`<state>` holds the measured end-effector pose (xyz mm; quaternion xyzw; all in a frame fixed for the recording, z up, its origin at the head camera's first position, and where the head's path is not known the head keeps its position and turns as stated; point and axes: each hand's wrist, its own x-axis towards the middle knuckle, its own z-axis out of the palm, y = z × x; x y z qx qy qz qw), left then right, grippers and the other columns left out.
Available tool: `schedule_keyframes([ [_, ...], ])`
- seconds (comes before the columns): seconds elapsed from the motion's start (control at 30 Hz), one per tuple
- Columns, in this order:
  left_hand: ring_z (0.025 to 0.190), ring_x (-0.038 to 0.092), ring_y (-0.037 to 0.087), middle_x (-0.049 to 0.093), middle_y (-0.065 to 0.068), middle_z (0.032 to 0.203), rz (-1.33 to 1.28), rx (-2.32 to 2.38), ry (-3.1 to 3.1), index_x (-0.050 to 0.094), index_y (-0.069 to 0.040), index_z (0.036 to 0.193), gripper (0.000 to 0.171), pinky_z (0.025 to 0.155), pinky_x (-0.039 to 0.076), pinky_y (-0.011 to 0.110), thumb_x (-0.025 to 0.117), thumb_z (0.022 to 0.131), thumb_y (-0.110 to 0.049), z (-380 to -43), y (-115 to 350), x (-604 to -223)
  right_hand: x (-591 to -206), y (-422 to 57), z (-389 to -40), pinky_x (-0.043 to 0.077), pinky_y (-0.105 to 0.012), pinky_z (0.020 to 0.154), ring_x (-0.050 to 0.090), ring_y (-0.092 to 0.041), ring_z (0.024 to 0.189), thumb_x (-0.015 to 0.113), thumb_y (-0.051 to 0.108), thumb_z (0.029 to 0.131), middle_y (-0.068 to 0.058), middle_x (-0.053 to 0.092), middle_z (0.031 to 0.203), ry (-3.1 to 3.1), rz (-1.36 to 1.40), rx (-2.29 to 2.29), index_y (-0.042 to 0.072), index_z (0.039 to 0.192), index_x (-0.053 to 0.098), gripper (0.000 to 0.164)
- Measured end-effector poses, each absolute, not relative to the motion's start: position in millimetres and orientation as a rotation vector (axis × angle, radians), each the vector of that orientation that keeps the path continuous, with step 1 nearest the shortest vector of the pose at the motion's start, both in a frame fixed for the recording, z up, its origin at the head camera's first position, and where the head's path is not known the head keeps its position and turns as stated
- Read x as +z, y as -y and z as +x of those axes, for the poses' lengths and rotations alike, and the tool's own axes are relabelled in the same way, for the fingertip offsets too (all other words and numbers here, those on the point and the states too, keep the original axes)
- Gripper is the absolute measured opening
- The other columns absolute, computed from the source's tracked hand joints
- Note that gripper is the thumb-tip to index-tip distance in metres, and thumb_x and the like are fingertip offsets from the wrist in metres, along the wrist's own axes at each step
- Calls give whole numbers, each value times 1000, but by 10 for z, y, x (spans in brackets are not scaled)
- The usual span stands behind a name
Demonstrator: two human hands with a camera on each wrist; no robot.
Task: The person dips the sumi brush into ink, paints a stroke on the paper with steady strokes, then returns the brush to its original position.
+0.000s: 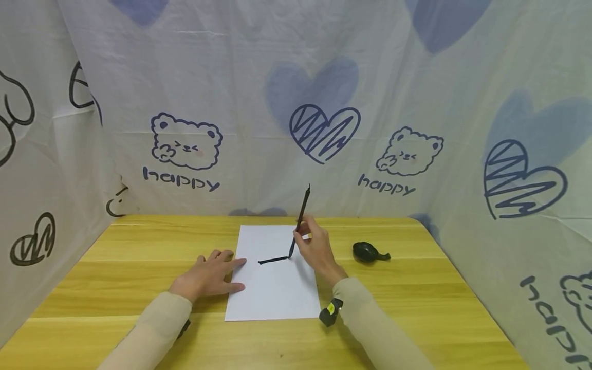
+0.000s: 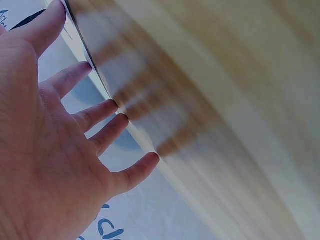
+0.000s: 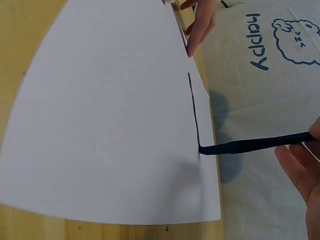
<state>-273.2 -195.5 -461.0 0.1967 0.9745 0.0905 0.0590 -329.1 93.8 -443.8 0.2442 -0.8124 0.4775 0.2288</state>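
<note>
A white sheet of paper lies on the table, with one black stroke drawn across its upper half. My right hand pinches a dark ink brush well up its handle. The brush leans slightly, and its tip meets the paper at the stroke's right end; the right wrist view shows the bristles bent there. Spread over the sheet's left edge, my left hand rests with thumb and index finger on the paper. In the left wrist view its fingers are extended, their tips against the surface.
To the right of the paper sits a small, rounded black object with a short stem. The yellow wood-grain table ends at a white printed cloth, which also hangs along both sides.
</note>
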Motion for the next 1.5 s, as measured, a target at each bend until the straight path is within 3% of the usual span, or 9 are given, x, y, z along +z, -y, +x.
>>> schedule_keyframes([
  [1.5,143,41,46,43,21,159,596,283,-2960,50,-20,153,74,109,31,76,65,93,-62,-2726,1947,-4609,-4383,-957,-3267,60,-28,71,72,-24,85,69,-1,93,-14,74,93,2251,686,1230,5,114,63,23],
])
